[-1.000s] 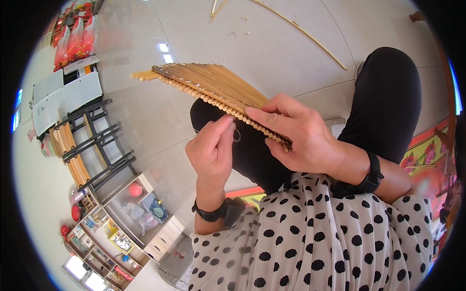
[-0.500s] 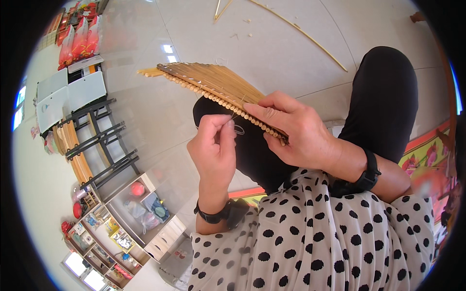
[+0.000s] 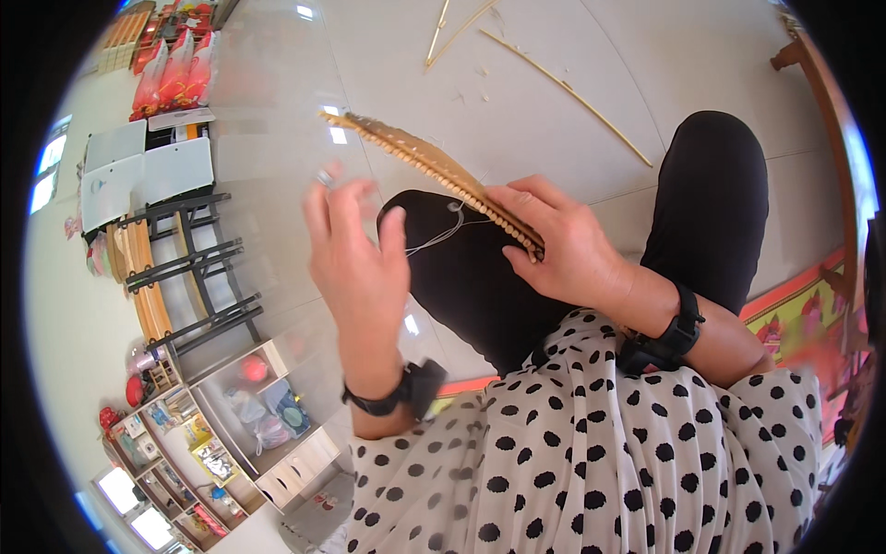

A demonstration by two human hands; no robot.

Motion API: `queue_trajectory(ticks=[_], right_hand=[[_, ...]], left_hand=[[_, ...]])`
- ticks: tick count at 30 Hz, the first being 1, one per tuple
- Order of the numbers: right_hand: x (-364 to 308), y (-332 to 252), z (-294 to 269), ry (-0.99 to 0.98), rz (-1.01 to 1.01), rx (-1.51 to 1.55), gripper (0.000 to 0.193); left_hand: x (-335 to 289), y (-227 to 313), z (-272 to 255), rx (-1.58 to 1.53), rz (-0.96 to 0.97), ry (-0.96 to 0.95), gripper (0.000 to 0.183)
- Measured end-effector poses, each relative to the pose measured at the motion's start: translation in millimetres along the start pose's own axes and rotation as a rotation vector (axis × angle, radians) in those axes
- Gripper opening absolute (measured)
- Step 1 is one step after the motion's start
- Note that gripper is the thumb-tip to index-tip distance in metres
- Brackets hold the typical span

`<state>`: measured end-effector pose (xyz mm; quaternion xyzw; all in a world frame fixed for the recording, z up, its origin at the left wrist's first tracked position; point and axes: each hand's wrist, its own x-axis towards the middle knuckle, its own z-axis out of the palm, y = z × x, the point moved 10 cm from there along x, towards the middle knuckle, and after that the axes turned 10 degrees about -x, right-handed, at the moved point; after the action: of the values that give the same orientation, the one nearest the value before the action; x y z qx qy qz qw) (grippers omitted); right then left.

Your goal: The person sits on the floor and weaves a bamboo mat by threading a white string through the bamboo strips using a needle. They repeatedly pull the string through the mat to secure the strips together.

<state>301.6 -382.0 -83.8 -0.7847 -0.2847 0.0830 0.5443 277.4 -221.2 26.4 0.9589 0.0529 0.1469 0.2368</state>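
My right hand (image 3: 570, 242) grips the near right end of a panel of thin yellow stalks (image 3: 441, 169), thumb on top and fingers below. The stalks lie side by side, their round cut ends in a row facing me, and pale stitches show on the upper face. A fine pale thread (image 3: 450, 233) loops down from the panel's edge over my left thigh, its far end passing near my left thumb. Apart from the panel, my left hand (image 3: 355, 249) is raised on its left with fingers spread and a little blurred. A ring (image 3: 324, 177) shows on one finger.
Loose stalks (image 3: 577, 97) and small scraps lie on the tiled floor (image 3: 388, 55) beyond my knees. On the left stand black metal frames (image 3: 198, 245) and a shelf unit (image 3: 268, 475) with mixed goods. A wooden furniture edge (image 3: 821, 92) rises at the right.
My left hand has left the panel's edge, moving left and up, and its pinched fingers have spread. The panel has tilted more edge-on, and more thread shows. My right hand keeps its grip.
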Motion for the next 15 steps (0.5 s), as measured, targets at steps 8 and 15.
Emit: queue_trajectory(ticks=[8,15], right_hand=[[0,12,-14,0.083,-0.001,-0.113,0.057],[0,21,-25,0.104,-0.02,-0.222,0.057]], left_hand=[[58,0,55,0.458,0.606,-0.282,0.073],[76,31,101,0.521,0.864,-0.404,0.048]])
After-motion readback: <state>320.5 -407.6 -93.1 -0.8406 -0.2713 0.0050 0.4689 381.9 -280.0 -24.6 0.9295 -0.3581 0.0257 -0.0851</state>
